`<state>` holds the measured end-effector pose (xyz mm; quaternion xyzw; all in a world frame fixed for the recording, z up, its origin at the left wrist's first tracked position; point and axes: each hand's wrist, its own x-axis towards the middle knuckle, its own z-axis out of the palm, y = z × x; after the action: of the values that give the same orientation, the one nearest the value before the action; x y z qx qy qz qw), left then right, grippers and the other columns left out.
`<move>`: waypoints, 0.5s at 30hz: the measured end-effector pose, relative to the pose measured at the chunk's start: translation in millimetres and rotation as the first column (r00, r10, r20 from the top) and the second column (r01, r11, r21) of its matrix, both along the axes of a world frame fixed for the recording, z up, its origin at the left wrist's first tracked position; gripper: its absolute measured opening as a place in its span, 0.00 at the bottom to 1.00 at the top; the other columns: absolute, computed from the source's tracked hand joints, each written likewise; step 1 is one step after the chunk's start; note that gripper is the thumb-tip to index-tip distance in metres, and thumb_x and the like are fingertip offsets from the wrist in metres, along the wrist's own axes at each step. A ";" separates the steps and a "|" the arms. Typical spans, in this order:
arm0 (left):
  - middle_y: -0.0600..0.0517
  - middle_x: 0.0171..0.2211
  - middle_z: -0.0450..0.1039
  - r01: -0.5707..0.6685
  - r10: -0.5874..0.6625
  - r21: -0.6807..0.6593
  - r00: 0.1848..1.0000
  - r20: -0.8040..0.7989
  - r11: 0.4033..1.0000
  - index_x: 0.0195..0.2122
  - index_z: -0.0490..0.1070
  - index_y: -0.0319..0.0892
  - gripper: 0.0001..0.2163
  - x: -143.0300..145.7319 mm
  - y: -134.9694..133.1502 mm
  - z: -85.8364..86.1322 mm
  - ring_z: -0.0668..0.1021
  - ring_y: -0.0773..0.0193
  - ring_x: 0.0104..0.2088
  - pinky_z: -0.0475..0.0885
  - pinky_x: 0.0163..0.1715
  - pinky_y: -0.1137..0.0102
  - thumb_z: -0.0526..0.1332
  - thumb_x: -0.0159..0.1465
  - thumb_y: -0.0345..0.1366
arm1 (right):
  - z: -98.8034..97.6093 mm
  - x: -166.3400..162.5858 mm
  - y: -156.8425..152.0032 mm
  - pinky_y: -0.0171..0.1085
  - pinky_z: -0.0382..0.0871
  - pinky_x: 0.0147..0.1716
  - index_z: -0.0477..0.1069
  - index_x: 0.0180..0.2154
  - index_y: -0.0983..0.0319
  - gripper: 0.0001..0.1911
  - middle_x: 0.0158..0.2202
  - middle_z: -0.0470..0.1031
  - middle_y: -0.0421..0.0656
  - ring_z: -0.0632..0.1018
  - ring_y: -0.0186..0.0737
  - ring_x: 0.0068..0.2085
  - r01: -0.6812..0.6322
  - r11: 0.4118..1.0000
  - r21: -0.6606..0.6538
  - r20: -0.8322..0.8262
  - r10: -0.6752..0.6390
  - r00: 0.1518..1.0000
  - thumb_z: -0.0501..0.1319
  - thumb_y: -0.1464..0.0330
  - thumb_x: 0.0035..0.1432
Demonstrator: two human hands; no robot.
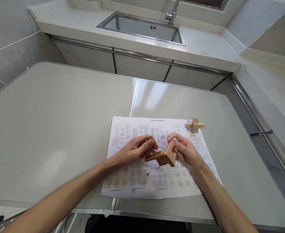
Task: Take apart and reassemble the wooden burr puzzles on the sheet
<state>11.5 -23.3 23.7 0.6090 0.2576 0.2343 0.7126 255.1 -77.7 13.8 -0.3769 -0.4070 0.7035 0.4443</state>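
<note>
Above a printed sheet (142,191) on the folding table, my two hands hold notched, reddish-brown wooden puzzle pieces. My left hand (139,147) pinches one wooden puzzle piece (153,140) between thumb and fingers. My right hand (186,150) grips another wooden puzzle piece (169,152) at its upper end, its notch facing the palm. A flat wooden part (154,156) reaches between the two; whether the pieces interlock there I cannot tell. At the sheet's upper right corner stands an assembled wooden cross puzzle (195,125) of paler wood, apart from both hands.
The sheet carries rows of small line drawings and lies across the seam (134,97) of the grey table (60,129). Beyond the table's far edge runs a white counter (72,22) with a steel sink (142,27) and a tap (172,16). A metal rail (261,110) passes along the right.
</note>
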 end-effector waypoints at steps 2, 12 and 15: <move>0.51 0.31 0.74 -0.001 0.002 -0.008 1.000 0.014 1.000 0.41 0.76 0.40 0.21 0.3 0.1 0.7 0.72 0.67 0.28 0.68 0.30 0.72 0.56 0.76 0.54 | -0.2 0.0 -0.2 0.32 0.49 0.20 0.73 0.44 0.57 0.20 0.17 0.58 0.29 0.52 0.29 0.18 0.004 1.000 -0.002 0.000 -0.004 1.000 0.71 0.50 0.64; 0.52 0.30 0.73 -0.009 0.011 -0.034 0.999 0.048 0.999 0.40 0.74 0.40 0.23 0.8 1.2 0.0 0.70 0.68 0.27 0.65 0.28 0.73 0.57 0.75 0.57 | -1.0 0.2 -0.3 0.32 0.51 0.19 0.72 0.45 0.56 0.20 0.15 0.59 0.28 0.56 0.30 0.17 0.014 1.000 0.016 -0.007 -0.014 1.000 0.72 0.50 0.63; 0.52 0.31 0.73 0.013 -0.011 -0.032 0.998 0.062 0.999 0.41 0.74 0.39 0.23 0.0 1.5 0.9 0.70 0.69 0.27 0.66 0.28 0.73 0.56 0.75 0.56 | -2.2 1.1 0.0 0.32 0.52 0.19 0.72 0.46 0.57 0.19 0.16 0.63 0.29 0.58 0.29 0.16 0.007 1.000 0.030 -0.013 -0.006 1.000 0.71 0.52 0.65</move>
<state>11.5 -21.7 24.6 0.5913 0.2359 0.2445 0.7314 256.2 -77.7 11.6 -0.3668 -0.4133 0.6983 0.4550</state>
